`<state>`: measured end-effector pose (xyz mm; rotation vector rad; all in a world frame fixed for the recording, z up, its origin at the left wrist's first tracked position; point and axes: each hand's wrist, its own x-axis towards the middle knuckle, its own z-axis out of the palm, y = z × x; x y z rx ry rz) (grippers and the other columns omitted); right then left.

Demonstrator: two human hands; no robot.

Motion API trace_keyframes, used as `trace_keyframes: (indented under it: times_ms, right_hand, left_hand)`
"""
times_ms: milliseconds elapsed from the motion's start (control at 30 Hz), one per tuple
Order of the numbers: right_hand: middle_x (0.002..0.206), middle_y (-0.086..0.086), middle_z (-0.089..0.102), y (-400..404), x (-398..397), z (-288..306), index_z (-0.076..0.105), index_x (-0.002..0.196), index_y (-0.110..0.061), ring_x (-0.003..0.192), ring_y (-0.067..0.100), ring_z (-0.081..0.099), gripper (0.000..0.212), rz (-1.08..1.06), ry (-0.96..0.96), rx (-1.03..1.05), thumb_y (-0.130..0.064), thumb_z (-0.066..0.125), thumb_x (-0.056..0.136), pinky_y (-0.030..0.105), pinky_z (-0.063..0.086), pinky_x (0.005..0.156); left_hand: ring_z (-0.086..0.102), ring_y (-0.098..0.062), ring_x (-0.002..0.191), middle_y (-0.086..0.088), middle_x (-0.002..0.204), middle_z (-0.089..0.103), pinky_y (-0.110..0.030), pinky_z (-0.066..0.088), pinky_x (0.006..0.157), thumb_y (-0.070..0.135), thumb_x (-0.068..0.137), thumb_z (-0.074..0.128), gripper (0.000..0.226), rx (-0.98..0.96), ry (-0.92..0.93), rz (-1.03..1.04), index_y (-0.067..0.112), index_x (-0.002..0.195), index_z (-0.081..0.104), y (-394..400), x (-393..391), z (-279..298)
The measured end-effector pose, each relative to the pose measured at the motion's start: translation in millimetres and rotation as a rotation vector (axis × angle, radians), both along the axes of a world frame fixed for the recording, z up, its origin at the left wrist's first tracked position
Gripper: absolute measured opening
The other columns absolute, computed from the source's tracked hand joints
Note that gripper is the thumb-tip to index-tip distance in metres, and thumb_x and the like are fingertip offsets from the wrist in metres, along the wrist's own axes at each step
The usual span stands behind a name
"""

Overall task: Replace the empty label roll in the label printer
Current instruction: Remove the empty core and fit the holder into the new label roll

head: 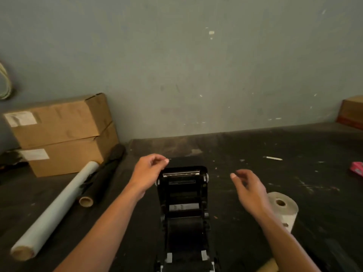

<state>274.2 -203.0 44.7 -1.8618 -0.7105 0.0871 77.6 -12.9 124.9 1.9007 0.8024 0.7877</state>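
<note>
- I see a black plastic label printer (184, 203) standing on a dark, scuffed work table (275, 183), directly between my two forearms, with its lid swung up and away from me so the inside is exposed
- My left hand (149, 171) is at the far left corner of the raised lid, fingers curled with thumb and forefinger close together near the lid's edge; I cannot tell whether they pinch anything or actually touch the lid
- My right hand (249, 187) hovers in the air to the right of the printer, apart from it, fingers loosely bent and half open, gripping nothing
- Just behind and below my right wrist, a pale cream roll of label paper with a cardboard core (284, 209) lies on the table, partly hidden by my arm
- A tan cardboard tube end (269, 266) shows at the bottom edge, under my right forearm
- Left of my left arm lie a long white paper-wrapped roll (57, 209) and, just beside it, a long black roll with a cardboard core (102, 177)
- Beyond those, two stacked brown cardboard boxes with white labels (62, 134) stand against a grey-green wall (196, 65)
- Far out to the right of my right hand, a small pink object (357, 168) sits at the frame edge, too blurred to identify
</note>
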Motion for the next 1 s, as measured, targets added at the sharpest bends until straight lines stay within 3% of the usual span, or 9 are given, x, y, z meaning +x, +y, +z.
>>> trace_keyframes:
  times_ms: [100, 200, 400, 567, 667, 767, 867, 1000]
  right_hand:
    - [0.122, -0.001, 0.056, 17.1, -21.9, 0.6, 0.05, 0.127, -0.021, 0.104, 0.006, 0.054, 0.043, 0.076, -0.033, -0.068, -0.039, 0.057, 0.089, 0.014, 0.042, 0.074]
    - [0.125, 0.003, 0.056, 14.3, -34.5, -8.0, 0.048, 0.128, -0.019, 0.108, 0.01, 0.054, 0.044, 0.068, -0.024, -0.132, -0.037, 0.057, 0.089, 0.023, 0.046, 0.084]
    - [0.125, 0.006, 0.057, -31.7, -25.0, -32.7, 0.048, 0.128, -0.018, 0.1, 0.01, 0.053, 0.044, -0.088, 0.024, -0.284, -0.035, 0.06, 0.088, 0.025, 0.045, 0.081]
    - [0.133, 0.01, 0.052, -74.6, 12.3, -52.5, 0.047, 0.128, -0.019, 0.116, 0.022, 0.054, 0.044, -0.153, 0.08, -0.428, -0.027, 0.062, 0.087, 0.031, 0.048, 0.084]
    - [0.143, 0.013, 0.04, -95.9, 45.0, -64.9, 0.045, 0.131, -0.02, 0.125, 0.029, 0.048, 0.05, -0.14, 0.06, -0.565, -0.03, 0.064, 0.086, 0.042, 0.048, 0.098]
    - [0.148, 0.013, 0.031, -111.8, 83.5, -74.3, 0.039, 0.137, -0.02, 0.133, 0.031, 0.038, 0.064, -0.099, -0.007, -0.68, -0.033, 0.068, 0.082, 0.045, 0.041, 0.105]
    - [0.154, 0.014, 0.02, -115.4, 119.9, -83.4, 0.034, 0.14, -0.027, 0.139, 0.034, 0.026, 0.07, -0.02, -0.123, -0.782, -0.029, 0.07, 0.079, 0.049, 0.035, 0.109]
    - [0.157, 0.01, 0.011, -108.0, 149.5, -97.3, 0.035, 0.139, -0.031, 0.143, 0.032, 0.014, 0.071, 0.135, -0.218, -0.87, -0.04, 0.069, 0.077, 0.052, 0.026, 0.112]
  left_hand:
    - [0.066, -0.016, 0.083, -0.002, 0.089, 0.07, -0.031, 0.05, 0.073, 0.023, 0.09, 0.064, 0.007, -0.024, 0.015, 0.004, 0.025, 0.086, 0.069, 4.6, -1.2, -14.5]
    - [0.067, -0.01, 0.083, 0.001, 0.092, 0.07, -0.03, 0.053, 0.078, 0.026, 0.091, 0.063, 0.006, -0.06, 0.106, -0.139, 0.024, 0.093, 0.068, -6.8, 8.4, -33.1]
    - [0.067, -0.013, 0.087, -0.002, 0.097, 0.07, -0.026, 0.051, 0.072, 0.028, 0.088, 0.067, 0.028, -0.128, 0.226, -0.383, 0.016, 0.113, 0.063, -59.4, 61.6, -69.5]
    - [0.063, -0.011, 0.095, 0.002, 0.107, 0.064, -0.026, 0.051, 0.076, 0.032, 0.09, 0.063, 0.046, -0.248, 0.394, -0.541, 0.016, 0.131, 0.052, -101.5, 112.8, -104.6]
    - [0.059, -0.011, 0.098, 0.0, 0.116, 0.058, -0.027, 0.05, 0.079, 0.028, 0.092, 0.06, 0.052, -0.377, 0.46, -0.55, 0.018, 0.14, 0.042, -121.2, 145.0, -126.0]
    - [0.055, -0.015, 0.108, -0.002, 0.131, 0.053, -0.032, 0.049, 0.086, 0.021, 0.094, 0.057, 0.055, -0.504, 0.494, -0.501, 0.024, 0.144, 0.036, -138.6, 177.9, -145.2]
    - [0.045, -0.022, 0.13, -0.005, 0.147, 0.043, -0.044, 0.041, 0.106, 0.013, 0.094, 0.054, 0.061, -0.523, 0.517, -0.47, 0.029, 0.147, 0.029, -151.3, 210.4, -160.5]
    - [0.036, -0.023, 0.138, -0.003, 0.153, 0.036, -0.049, 0.034, 0.111, 0.008, 0.095, 0.049, 0.064, -0.535, 0.522, -0.413, 0.031, 0.149, 0.025, -164.9, 243.8, -175.7]
